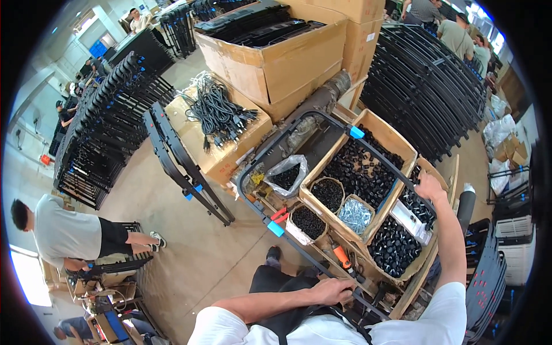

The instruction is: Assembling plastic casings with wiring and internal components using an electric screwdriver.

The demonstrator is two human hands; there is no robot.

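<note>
A black metal frame (pixel 299 129) with blue clips lies across open boxes of small black parts. My right hand (pixel 430 187) grips the frame's far right rail, above a cardboard box of black plastic caps (pixel 368 172). My left hand (pixel 333 290) is closed on the frame's near rail, next to an orange-handled tool (pixel 342 256). Small bowls hold black screws (pixel 308 221) and silver screws (pixel 355 214).
A second black frame (pixel 184 167) leans against a box topped with black power cables (pixel 215 109). Stacks of black frames stand at left (pixel 103 126) and upper right (pixel 431 86). Large cardboard boxes (pixel 276 52) sit beyond. A person (pixel 69 236) crouches at left.
</note>
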